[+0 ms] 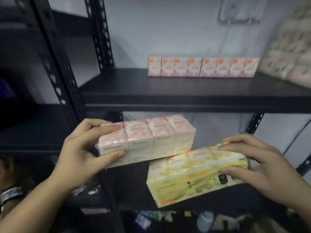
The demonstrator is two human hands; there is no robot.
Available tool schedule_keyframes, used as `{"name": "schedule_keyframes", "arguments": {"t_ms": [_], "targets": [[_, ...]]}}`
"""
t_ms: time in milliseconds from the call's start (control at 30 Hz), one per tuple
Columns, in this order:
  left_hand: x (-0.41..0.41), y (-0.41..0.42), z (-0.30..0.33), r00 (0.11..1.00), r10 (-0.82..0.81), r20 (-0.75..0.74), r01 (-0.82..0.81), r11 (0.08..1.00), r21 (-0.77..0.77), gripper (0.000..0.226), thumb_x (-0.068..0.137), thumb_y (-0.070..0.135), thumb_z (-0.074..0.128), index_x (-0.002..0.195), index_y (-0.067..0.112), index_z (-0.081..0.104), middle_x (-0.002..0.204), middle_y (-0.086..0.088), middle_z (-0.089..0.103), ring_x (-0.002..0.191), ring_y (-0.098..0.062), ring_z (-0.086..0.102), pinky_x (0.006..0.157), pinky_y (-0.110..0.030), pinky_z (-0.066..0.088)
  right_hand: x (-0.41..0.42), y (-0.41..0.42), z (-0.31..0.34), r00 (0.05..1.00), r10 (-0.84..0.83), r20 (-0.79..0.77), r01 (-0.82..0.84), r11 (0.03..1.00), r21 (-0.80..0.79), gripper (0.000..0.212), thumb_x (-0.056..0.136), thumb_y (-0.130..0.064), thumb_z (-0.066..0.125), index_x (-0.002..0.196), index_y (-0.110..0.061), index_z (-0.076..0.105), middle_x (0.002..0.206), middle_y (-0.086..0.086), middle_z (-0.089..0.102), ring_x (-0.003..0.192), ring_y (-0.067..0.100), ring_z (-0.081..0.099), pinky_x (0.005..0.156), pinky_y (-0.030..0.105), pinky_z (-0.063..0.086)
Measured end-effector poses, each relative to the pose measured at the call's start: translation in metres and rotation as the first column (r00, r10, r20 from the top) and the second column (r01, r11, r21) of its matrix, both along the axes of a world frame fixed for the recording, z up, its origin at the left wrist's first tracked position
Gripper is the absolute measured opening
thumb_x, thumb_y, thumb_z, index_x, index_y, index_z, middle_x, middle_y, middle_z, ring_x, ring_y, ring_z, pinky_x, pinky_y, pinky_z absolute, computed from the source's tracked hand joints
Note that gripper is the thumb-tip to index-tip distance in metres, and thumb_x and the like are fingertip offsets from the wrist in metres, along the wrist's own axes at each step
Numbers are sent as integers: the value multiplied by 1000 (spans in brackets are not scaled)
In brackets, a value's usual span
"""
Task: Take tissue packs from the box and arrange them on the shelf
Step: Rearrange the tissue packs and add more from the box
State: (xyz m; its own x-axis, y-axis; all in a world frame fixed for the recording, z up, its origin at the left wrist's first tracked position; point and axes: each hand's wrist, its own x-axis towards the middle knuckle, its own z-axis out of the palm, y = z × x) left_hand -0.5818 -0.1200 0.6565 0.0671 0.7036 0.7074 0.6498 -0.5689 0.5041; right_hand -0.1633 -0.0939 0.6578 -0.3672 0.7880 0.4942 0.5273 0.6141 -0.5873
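From the head view, the left hand (84, 147) grips one end of a pink tissue pack (148, 140), fingers over the top, thumb beneath; the right hand (262, 163) pinches the far end of a yellow tissue pack (190, 175). Both packs are held in front of the black shelf (168, 91); a row of pink packs (202, 67) stands at its back.

**One head-worn view, facing the shelf**

A single wide-angle camera sits on the person's head, looking forward and slightly down at a black shelf (185, 88) close ahead. Both hands enter from the near edge, the left hand (84, 145) and right hand (262, 165) very close to the lens. Edges are blurred.
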Motion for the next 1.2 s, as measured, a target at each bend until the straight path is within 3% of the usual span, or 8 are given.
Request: {"name": "schedule_keyframes", "arguments": {"t_ms": [100,200,333,633,700,800,1000,1200], "targets": [[2,7,34,1000,-8,5,7,995,98,56,70,46,83,119,20,73,118,-3,63,111,-15,65,98,-17,48,8,4,35,999,2,-54,2,997,73,43,68,-61,77,110,-52,75,124,-18,63,105,8,67,70,15,56],[5,18,62,1000,-5,9,4,985,170,56,70,45,84,119,21,73,120,-4,64,113,-17,65,99,-19,48,18,13,62,996,-11,-84,23,988,150,40,73,-58,80,111,-49,75,125,-13,64,110,15,67,79,28,57],[3,32,99,999,36,-3,-34,973,227,56,70,51,81,121,31,71,121,3,63,115,-18,64,98,-17,48,35,30,88,988,-71,-137,105,961,255,36,75,-48,88,109,-48,75,124,-13,65,87,34,68,67,44,59],[6,82,136,979,204,20,-194,892,407,60,70,28,92,125,13,73,120,-8,60,111,-13,61,99,-10,45,45,70,126,940,-233,-250,327,824,462,39,70,-23,86,108,-22,77,113,1,65,109,5,61,83,7,44],[9,95,131,974,225,-9,-203,894,398,61,68,27,92,125,16,74,121,-2,57,111,-15,60,99,-18,49,44,83,124,912,-334,-239,410,770,489,41,71,-27,86,109,-14,79,112,2,63,103,8,59,87,5,41],[13,113,118,972,220,-81,-176,913,368,59,66,28,93,121,16,77,121,-2,55,107,-11,56,96,-5,41,41,102,113,874,-424,-238,483,708,515,46,70,-32,84,111,-10,79,115,7,59,103,16,55,92,9,37],[18,134,93,975,184,-127,-151,960,235,61,68,37,91,125,21,72,129,6,48,117,-9,53,98,-19,43,31,124,87,872,-442,-212,485,713,506,45,70,-27,89,111,-11,78,136,16,51,126,35,52,108,38,41],[20,148,98,973,179,-145,-174,984,46,95,80,31,88,158,22,35,134,16,32,122,-2,42,104,-27,41,25,141,78,862,-492,-123,488,737,467,52,73,-35,88,116,-14,70,130,6,57,121,27,45,100,40,40]]}}
